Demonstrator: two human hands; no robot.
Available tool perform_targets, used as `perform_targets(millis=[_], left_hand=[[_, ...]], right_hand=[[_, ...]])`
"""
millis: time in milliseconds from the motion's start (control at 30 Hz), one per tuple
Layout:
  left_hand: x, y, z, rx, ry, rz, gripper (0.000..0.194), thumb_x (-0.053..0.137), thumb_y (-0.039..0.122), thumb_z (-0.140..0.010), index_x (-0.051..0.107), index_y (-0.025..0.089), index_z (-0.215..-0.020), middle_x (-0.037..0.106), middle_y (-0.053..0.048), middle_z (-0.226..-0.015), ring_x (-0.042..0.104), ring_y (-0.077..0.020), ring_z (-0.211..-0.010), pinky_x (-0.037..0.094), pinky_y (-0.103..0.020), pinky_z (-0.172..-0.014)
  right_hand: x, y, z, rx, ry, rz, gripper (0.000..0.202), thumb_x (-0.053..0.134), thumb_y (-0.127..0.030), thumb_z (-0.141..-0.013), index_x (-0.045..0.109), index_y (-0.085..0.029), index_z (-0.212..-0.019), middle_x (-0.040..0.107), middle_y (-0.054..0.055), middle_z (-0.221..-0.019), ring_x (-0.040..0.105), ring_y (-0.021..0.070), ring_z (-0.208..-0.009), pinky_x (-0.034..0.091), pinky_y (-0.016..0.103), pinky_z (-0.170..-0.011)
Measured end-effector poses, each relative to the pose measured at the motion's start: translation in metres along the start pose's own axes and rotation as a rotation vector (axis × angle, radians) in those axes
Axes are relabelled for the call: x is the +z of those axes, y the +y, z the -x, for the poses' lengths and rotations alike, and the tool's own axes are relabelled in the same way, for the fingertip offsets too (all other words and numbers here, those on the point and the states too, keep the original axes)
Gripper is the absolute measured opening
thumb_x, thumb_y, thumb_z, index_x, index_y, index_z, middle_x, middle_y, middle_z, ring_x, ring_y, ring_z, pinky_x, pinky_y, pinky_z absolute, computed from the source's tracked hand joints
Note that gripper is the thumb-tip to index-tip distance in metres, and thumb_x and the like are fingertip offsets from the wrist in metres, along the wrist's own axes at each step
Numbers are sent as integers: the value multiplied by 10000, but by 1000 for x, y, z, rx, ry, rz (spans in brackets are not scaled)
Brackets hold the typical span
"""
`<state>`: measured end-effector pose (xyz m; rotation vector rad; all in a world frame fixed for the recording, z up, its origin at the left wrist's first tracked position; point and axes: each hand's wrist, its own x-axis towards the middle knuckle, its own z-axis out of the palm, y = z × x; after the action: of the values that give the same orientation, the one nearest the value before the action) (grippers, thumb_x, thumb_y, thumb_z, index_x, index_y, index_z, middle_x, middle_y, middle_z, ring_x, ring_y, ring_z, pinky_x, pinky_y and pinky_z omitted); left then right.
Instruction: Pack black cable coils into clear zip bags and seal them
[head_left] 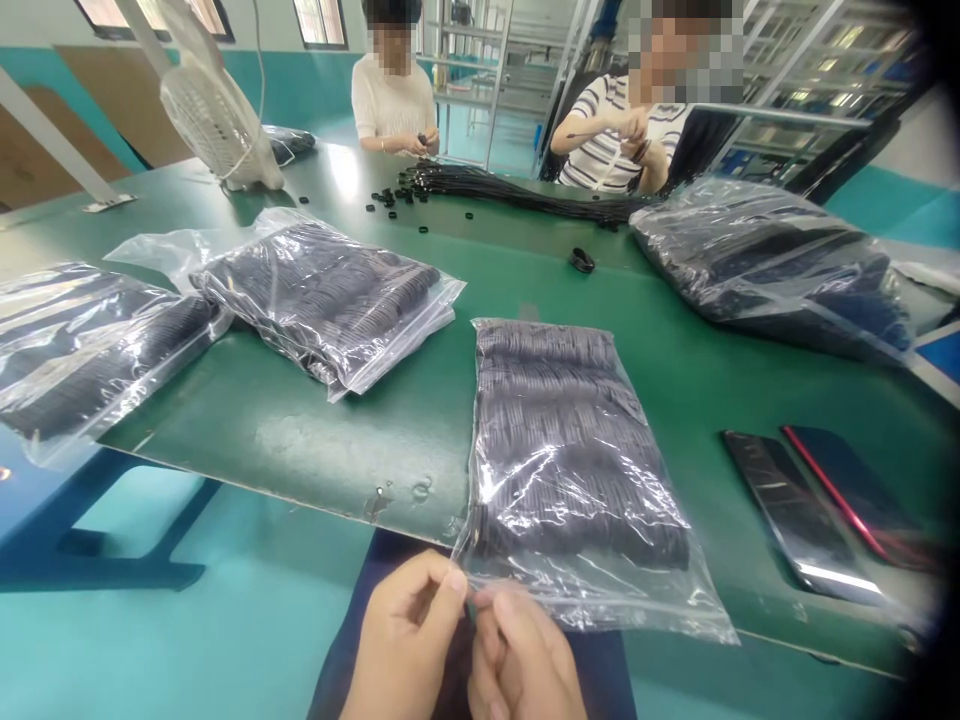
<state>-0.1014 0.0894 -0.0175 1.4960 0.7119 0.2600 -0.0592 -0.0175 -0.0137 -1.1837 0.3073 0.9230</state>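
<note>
A clear zip bag (577,450) packed with rows of thin dark rings lies flat on the green table, its mouth hanging over the near edge. At the bag's near left corner, my left hand (416,625) pinches the plastic between thumb and forefinger. My right hand (521,645) is right beside it, fingers closed on the same edge of the bag. The fingertips of both hands almost touch.
Filled bags lie at left (97,350), centre left (322,295) and right (772,265). Two phones (799,510) rest at the right. Black cables (517,190), small black rings and a wrapped fan (217,115) are farther back. Two people sit across the table (300,440).
</note>
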Motion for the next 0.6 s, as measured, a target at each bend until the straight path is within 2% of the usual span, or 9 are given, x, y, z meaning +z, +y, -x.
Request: perform_targets(millis=[100,200,400,600], left_hand=[[0,2,1,17,29,-5,456,614,548,-896,598,172,-638,584,-9,-619,529,-118,-587,454,-196,-578],[-2,2,1,-5,11,-7,448,622,531,-904,593,169,-641,580,-6,-620,524,-114,-590,446,-193,-578],[-1,-2,1,-12,-13,-31,420,592,487,-926,576,169,-653,573,-7,-644,521,-113,-621,437,-189,-605],[1,0,0,-4,-21,-79,466,526,547,-946,505,181,-657,515,1,-643,471,-113,-623,422,-191,-597]], right_hand=[[6,-19,-2,-6,39,14,611,827,-689,-685,502,-173,-726,317,-113,-394,209,2,-359,164,137,-406],[10,-23,0,-34,119,41,631,877,-663,-626,489,-175,-722,345,-106,-388,243,6,-367,170,136,-414],[13,-22,-1,-23,124,16,600,858,-619,-647,458,-172,-650,339,-97,-392,233,0,-372,164,144,-422],[18,-26,-4,-26,192,-13,484,835,-470,-643,450,-177,-666,358,-105,-431,271,3,-370,191,136,-422]])
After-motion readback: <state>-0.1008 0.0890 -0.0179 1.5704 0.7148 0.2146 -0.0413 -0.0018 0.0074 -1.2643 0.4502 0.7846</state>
